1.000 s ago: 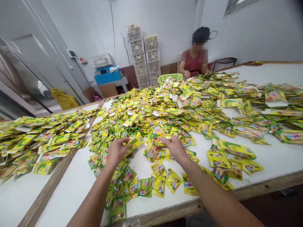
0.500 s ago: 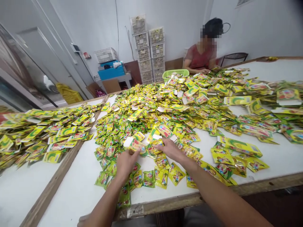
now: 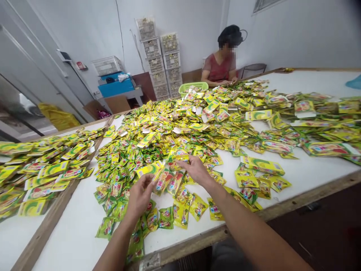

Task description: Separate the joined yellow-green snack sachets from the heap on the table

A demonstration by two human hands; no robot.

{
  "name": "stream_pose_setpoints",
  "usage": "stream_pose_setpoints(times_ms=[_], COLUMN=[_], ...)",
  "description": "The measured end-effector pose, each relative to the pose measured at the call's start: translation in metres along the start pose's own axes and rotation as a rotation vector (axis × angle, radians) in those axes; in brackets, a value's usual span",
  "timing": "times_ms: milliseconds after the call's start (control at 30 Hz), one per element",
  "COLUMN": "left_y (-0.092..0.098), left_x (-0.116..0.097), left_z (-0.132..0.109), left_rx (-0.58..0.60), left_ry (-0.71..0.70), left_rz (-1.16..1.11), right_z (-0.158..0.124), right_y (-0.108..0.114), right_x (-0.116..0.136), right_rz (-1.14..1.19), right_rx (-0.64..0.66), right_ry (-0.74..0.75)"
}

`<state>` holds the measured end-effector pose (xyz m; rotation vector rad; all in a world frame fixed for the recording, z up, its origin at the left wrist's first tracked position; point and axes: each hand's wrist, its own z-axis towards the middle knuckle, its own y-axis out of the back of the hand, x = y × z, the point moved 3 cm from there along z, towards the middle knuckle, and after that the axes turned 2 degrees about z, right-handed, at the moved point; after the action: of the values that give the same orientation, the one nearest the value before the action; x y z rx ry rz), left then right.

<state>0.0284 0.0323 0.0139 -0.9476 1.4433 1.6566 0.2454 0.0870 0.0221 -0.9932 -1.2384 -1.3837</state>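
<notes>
My left hand [image 3: 141,194] is closed, its thumb and fingers gripping a small yellow-and-green carton [image 3: 149,169] at the near edge of the heap. Beside that thumb are packets with red fruit pictures [image 3: 175,183]; whether the thumb touches them I cannot tell. Across from it, my right hand [image 3: 196,171] pinches a yellow-green sachet [image 3: 178,162] between thumb and fingers. Loose sachets [image 3: 180,214] lie on the white tabletop [image 3: 166,241] below both hands. Behind the hands rises a large heap of sachets and cartons [image 3: 169,128].
Left of a wooden strip [image 3: 56,210] lies another pile of cartons [image 3: 47,169]. More cartons [image 3: 324,148] spread to the right. A green basket [image 3: 193,87] stands at the far edge, near a seated person in red [image 3: 220,67]. Stacked crates [image 3: 158,60] stand by the wall.
The view has swung slightly to the right. My hands have moved a little apart. The red-fruit packets now show between them, and the right hand has raised its sachet slightly.
</notes>
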Motion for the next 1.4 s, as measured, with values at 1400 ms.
stream_pose_setpoints(times_ms=[1400], left_y=[-0.033], left_x=[-0.002], left_z=[-0.016], left_rx=[0.283], left_ry=[0.368], left_rz=[-0.708], right_z=[-0.010], right_y=[-0.028], right_x=[-0.012], right_rz=[-0.056], right_rx=[0.210], right_ry=[0.030])
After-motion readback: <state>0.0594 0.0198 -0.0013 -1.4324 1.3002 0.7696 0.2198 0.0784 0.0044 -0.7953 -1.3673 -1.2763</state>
